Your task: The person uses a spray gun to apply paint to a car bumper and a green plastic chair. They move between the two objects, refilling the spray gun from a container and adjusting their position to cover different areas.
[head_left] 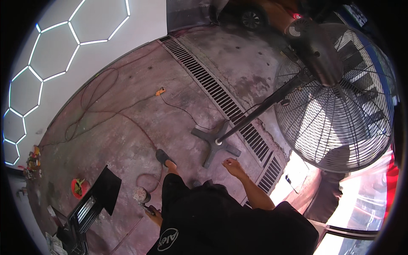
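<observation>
My left hand (154,214) is low in the middle, closed on a spray gun with a round, speckle-topped cup (142,195). A thin hose loops on the floor beside it. My right hand (230,165) is held out to the right with curled fingers, near the cross-shaped base (209,137) of a large black pedestal fan (333,97); anything inside those fingers is too small to make out. My left foot in a dark shoe (163,157) is on the stained concrete floor.
A drain grate (199,76) crosses the floor. Hoses and a cord with an orange connector (160,91) lie leftward. At lower left are black panels (106,187) and a red bowl (83,191). A car (263,17) stands behind the fan; a hexagon-lit wall (55,51) lines the left.
</observation>
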`<action>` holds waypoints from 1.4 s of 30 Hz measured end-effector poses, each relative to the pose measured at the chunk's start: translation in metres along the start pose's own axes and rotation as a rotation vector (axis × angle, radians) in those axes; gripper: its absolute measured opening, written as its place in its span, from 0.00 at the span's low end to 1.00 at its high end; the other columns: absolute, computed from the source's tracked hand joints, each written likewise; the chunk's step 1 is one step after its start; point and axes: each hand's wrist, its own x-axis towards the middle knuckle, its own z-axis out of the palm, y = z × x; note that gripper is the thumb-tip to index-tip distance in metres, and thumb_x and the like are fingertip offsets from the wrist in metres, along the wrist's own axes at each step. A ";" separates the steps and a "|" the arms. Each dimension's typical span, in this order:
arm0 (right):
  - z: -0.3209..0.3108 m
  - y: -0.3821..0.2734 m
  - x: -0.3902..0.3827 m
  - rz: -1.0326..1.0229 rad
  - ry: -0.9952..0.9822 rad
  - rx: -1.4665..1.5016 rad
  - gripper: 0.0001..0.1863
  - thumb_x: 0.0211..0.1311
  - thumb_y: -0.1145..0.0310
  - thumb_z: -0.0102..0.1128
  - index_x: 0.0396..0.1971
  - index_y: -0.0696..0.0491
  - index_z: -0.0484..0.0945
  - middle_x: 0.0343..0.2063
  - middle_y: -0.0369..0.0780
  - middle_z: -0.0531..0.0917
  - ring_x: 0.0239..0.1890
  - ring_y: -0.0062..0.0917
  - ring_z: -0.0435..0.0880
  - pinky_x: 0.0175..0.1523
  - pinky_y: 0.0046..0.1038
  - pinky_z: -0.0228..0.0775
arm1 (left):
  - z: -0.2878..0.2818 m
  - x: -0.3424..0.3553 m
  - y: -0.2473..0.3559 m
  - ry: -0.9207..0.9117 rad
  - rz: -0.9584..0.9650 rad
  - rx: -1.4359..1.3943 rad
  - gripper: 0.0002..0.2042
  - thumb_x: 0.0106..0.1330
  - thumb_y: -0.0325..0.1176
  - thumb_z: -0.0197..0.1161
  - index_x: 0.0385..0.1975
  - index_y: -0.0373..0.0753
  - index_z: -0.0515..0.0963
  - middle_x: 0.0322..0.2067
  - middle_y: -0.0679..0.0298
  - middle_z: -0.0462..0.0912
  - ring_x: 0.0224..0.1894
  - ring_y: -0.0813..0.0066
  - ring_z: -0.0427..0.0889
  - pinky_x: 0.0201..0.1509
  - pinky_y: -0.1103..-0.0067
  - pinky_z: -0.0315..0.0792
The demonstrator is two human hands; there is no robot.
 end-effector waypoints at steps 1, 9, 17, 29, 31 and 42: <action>0.007 -0.018 0.021 -0.043 -0.012 -0.026 0.25 0.67 0.50 0.66 0.45 0.60 0.84 0.36 0.47 0.89 0.40 0.38 0.89 0.47 0.38 0.78 | 0.019 0.018 0.018 -0.011 0.010 -0.010 0.28 0.78 0.43 0.62 0.68 0.29 0.67 0.48 0.46 0.81 0.41 0.61 0.83 0.42 0.69 0.80; 0.075 -0.198 0.169 -0.186 -0.323 -0.284 0.29 0.68 0.49 0.65 0.57 0.59 0.79 0.50 0.53 0.86 0.54 0.47 0.85 0.59 0.42 0.76 | 0.141 0.192 0.158 -0.064 0.210 -0.054 0.26 0.81 0.39 0.59 0.68 0.27 0.65 0.53 0.43 0.79 0.43 0.60 0.83 0.44 0.69 0.81; 0.124 -0.409 0.313 -0.440 -0.433 -0.359 0.28 0.71 0.53 0.63 0.61 0.56 0.76 0.58 0.52 0.81 0.61 0.48 0.80 0.63 0.43 0.73 | 0.216 0.327 0.331 -0.087 0.374 -0.101 0.23 0.82 0.38 0.56 0.67 0.27 0.66 0.55 0.45 0.78 0.40 0.63 0.82 0.44 0.70 0.79; 0.262 -0.719 0.490 -0.913 -0.899 -0.235 0.40 0.64 0.55 0.73 0.71 0.56 0.68 0.66 0.53 0.76 0.66 0.48 0.77 0.69 0.44 0.70 | 0.338 0.484 0.585 0.161 0.366 -0.266 0.20 0.80 0.34 0.57 0.65 0.30 0.67 0.46 0.53 0.81 0.49 0.65 0.81 0.52 0.71 0.75; 0.283 -0.757 0.498 -0.923 -0.978 -0.182 0.43 0.62 0.57 0.75 0.73 0.57 0.65 0.67 0.54 0.74 0.67 0.48 0.77 0.70 0.43 0.68 | 0.341 0.497 0.632 0.171 0.223 -0.298 0.23 0.78 0.36 0.61 0.67 0.32 0.66 0.47 0.50 0.82 0.42 0.67 0.82 0.47 0.69 0.76; 0.413 -0.889 0.563 -1.216 -1.185 0.050 0.39 0.67 0.71 0.65 0.75 0.61 0.58 0.69 0.49 0.71 0.52 0.35 0.81 0.61 0.38 0.73 | 0.335 0.578 0.781 0.509 0.411 0.130 0.39 0.67 0.51 0.69 0.71 0.33 0.62 0.70 0.43 0.67 0.74 0.40 0.61 0.74 0.45 0.54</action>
